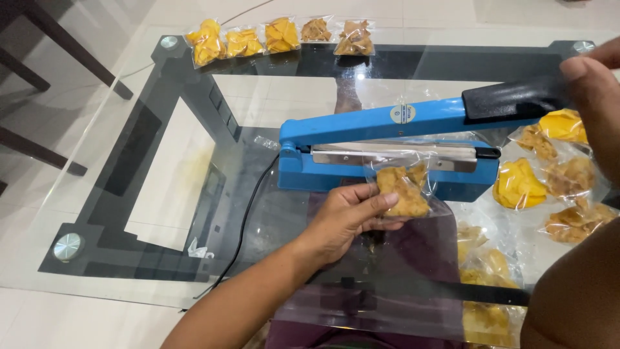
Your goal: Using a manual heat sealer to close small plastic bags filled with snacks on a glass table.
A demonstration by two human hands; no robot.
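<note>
The counter has a clear glass top on a dark frame with round metal fittings at the corners. Below it lies a pale tiled floor. Dark wooden furniture legs stand at the left.

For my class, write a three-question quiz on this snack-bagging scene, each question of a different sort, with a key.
1. True or false: the sealer stands with its arm raised.
2. Which hand holds the bag at the sealing bar?
A. left hand
B. right hand
C. neither
3. Fill in: the row of filled bags lies at the ____ edge of the glass table.

Key:
1. True; the blue arm slants up, the right hand on its black handle.
2. A
3. far
</note>
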